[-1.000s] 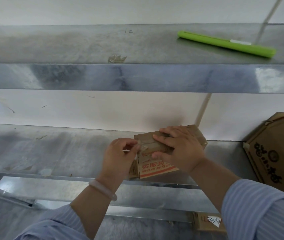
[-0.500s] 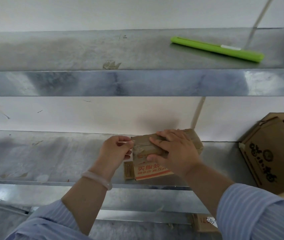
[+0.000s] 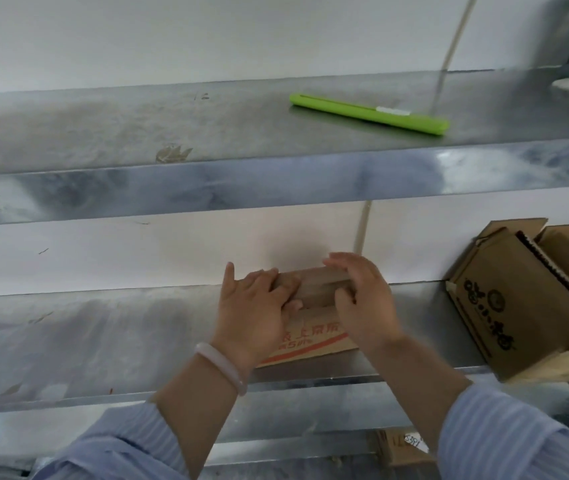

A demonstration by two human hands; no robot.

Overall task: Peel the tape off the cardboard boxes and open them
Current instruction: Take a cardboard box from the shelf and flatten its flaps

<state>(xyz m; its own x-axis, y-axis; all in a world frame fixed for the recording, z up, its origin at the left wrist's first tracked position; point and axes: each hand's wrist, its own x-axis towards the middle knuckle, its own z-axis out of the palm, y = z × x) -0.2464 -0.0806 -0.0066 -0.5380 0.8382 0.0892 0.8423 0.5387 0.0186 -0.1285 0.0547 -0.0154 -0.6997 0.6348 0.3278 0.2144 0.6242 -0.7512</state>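
Where the small cardboard box (image 3: 317, 292) sits on the lower shelf (image 3: 103, 327), its long axis runs side to side, so its top lies between the two hands. The left hand (image 3: 251, 306) grips the box's left end, fingers (image 3: 277, 284) curled over the top. The right hand (image 3: 362, 303) arches over the box's right end, but whether it clamps cannot be told. Both hands are equally near. A larger box (image 3: 518, 306) stands well to its right.

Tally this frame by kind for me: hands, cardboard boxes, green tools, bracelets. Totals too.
Hands: 2, left hand and right hand.
Cardboard boxes: 3, small brown red-printed cardboard box they grip, open brown black-printed cardboard box at right, labelled brown cardboard box below the lower metal shelf.
Long green plastic tools: 1.
White bracelets: 1, on the left wrist.
Total: 7.
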